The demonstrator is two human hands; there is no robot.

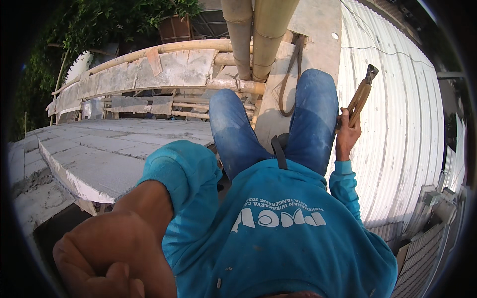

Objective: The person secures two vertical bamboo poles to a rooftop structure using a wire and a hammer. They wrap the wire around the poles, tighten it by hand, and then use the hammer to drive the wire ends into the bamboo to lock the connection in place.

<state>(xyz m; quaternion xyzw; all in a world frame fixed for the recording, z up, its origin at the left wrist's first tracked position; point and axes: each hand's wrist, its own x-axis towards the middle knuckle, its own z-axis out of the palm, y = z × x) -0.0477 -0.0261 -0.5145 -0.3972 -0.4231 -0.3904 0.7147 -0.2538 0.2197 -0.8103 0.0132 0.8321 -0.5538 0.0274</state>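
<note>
My right hand [348, 130] is wrapped round the handles of a pair of pincers [361, 97], held beside my right knee. Their metal jaws point up and away from me, above the white corrugated roof. Close to the camera at the lower left, my left hand [107, 253] is raised with its fingers curled in. The inside of that fist is hidden, so I cannot make out whether anything is in it. Both my legs [310, 104], in blue jeans, are bent in front of me, and a dark strap [278, 151] hangs at my waist.
Two upright bamboo poles [268, 37] stand just beyond my knees. A brown strap or rope [293, 82] loops over the concrete ledge [318, 30]. Pale block masonry [124, 141] spreads at left, bamboo rails [164, 48] behind it. White corrugated roofing [397, 134] lies at right.
</note>
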